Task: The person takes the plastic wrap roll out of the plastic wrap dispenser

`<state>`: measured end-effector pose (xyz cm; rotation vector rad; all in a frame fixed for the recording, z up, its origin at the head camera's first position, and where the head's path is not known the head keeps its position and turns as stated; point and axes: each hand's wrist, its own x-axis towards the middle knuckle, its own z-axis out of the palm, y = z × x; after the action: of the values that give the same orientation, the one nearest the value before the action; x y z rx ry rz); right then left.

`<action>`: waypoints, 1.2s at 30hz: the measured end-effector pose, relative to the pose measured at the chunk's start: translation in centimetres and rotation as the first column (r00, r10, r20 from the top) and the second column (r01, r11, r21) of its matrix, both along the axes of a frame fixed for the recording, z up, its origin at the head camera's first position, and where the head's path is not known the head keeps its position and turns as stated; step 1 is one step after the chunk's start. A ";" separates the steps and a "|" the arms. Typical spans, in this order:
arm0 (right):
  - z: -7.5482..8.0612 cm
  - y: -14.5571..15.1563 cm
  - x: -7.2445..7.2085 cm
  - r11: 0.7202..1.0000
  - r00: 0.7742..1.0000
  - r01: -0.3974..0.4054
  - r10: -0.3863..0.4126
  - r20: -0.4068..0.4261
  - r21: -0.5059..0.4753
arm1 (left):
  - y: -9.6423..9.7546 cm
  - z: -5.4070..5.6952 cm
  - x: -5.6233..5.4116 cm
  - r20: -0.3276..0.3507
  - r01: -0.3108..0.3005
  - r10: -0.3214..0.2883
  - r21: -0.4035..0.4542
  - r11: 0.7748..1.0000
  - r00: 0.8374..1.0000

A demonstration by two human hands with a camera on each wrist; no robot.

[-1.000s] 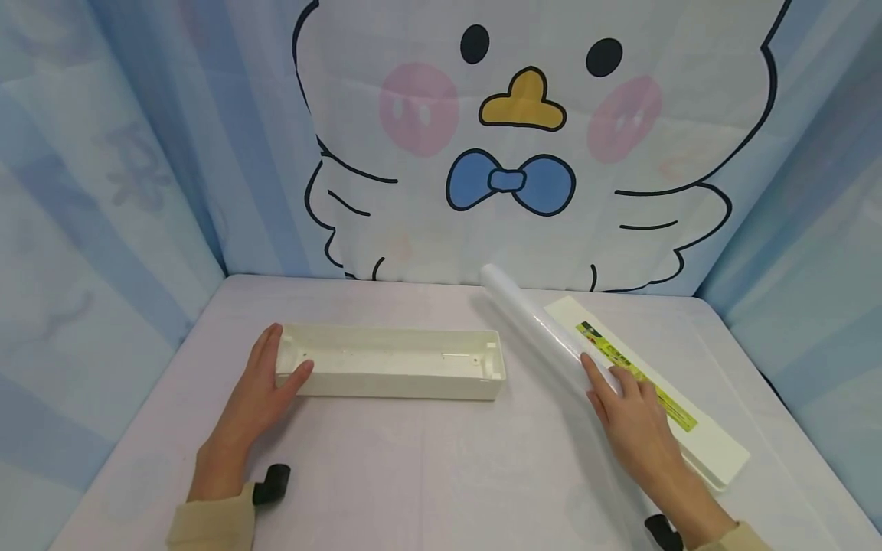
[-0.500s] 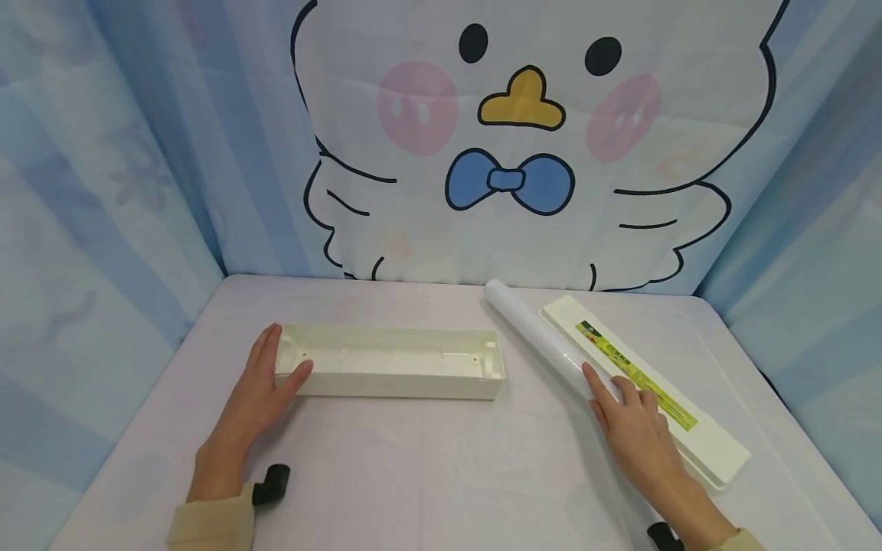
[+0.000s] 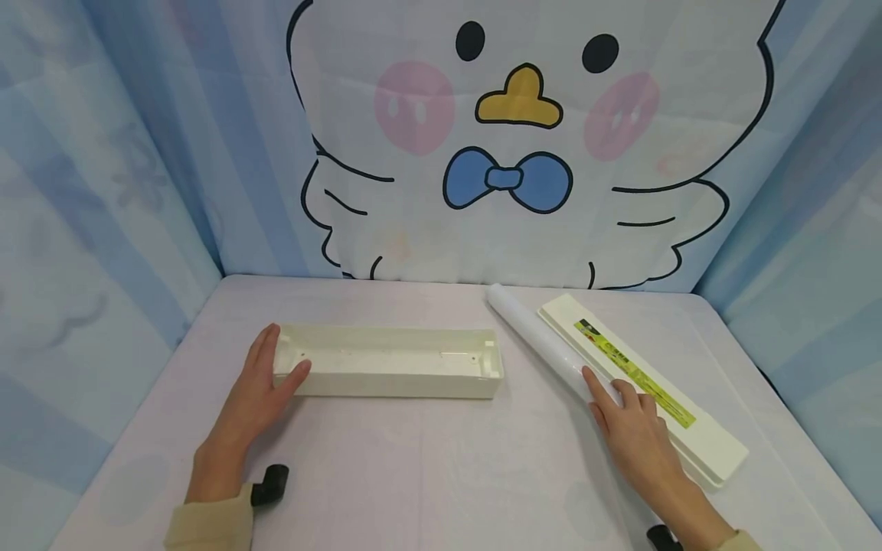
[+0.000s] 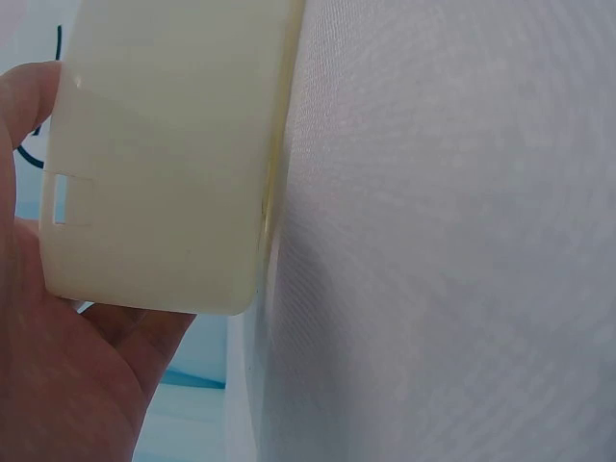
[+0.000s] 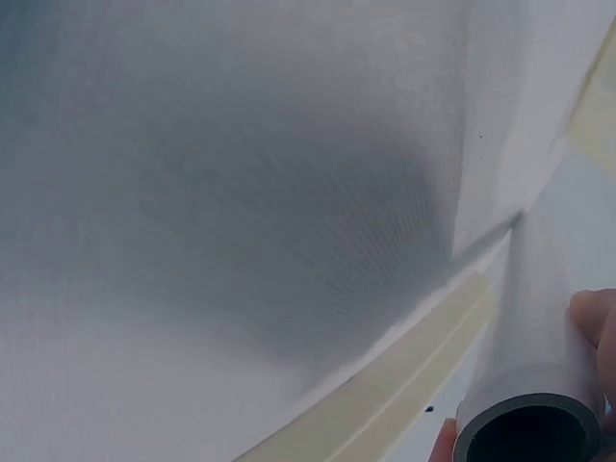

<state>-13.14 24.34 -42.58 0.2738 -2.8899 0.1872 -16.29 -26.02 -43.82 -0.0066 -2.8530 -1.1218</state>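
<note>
On the left half of the table lies a long cream plastic box [image 3: 393, 386], its open side up. My left hand [image 3: 251, 402] grips its left end, thumb over the front rim and fingers behind. The left wrist view shows the box's end wall [image 4: 164, 183] with a small slot, close against the palm. My right hand [image 3: 637, 436] holds a roll of cling film [image 3: 540, 333] near its lower end, index finger stretched along it. In the right wrist view, the roll's hollow core [image 5: 529, 433] faces the camera, with fingertips on either side.
A long cream lid [image 3: 710, 451] with a yellow-green label [image 3: 637, 371] lies slantwise right of the roll, partly under the right hand. Blue and white curtains [image 3: 103, 229] enclose the white-covered table [image 3: 427, 474] at the back and sides.
The far end of the cling film roll has come down toward the table, and the right hand has lowered slightly with it. The left hand and the box have stayed in place.
</note>
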 end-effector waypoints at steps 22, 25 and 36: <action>-0.5 -0.8 0.3 0.995 0.995 -0.039 0.031 0.095 0.087 | 0.1 0.3 0.1 0.025 -0.004 0.005 -0.017 1.000 1.000; -0.5 -0.8 0.3 0.996 0.994 -0.044 0.036 0.104 0.080 | 0.2 0.3 0.0 0.022 -0.008 0.008 -0.021 1.000 1.000; -0.9 -0.7 0.4 0.996 0.993 -0.054 0.046 0.111 0.067 | 0.1 0.2 0.0 0.030 -0.004 0.004 -0.017 1.000 1.000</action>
<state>-12.74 23.62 -43.45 0.3592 -3.0043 0.1137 -16.27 -25.90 -43.62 0.0154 -2.8874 -1.1061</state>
